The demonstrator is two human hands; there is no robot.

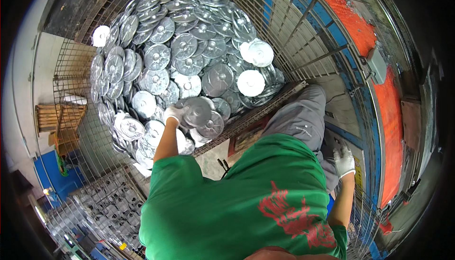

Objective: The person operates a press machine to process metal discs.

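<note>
At the far left, beyond the mesh, a stack of wooden slats (47,117) stands above a blue panel (45,170); lower down, a second wire cage holds grey metal castings (113,208). The main wire-mesh cage (71,84) carries a heap of round, spoked metal discs (161,30), piled from its left wall to its right wall and highest toward the far edge. Near the cage's near edge, left of its middle, the white-gloved left hand (174,114) grips the left rim of a dull grey disc (197,112), which overlaps other discs in the heap. Two brighter pale discs, one (250,83) lying flat, sit near the right wall. Outside the cage, the white-gloved right hand (344,161) is beside the grey trousers (296,113), fingers slightly apart; whether they touch anything, I cannot tell. Farther right is an orange panel (386,136).
</note>
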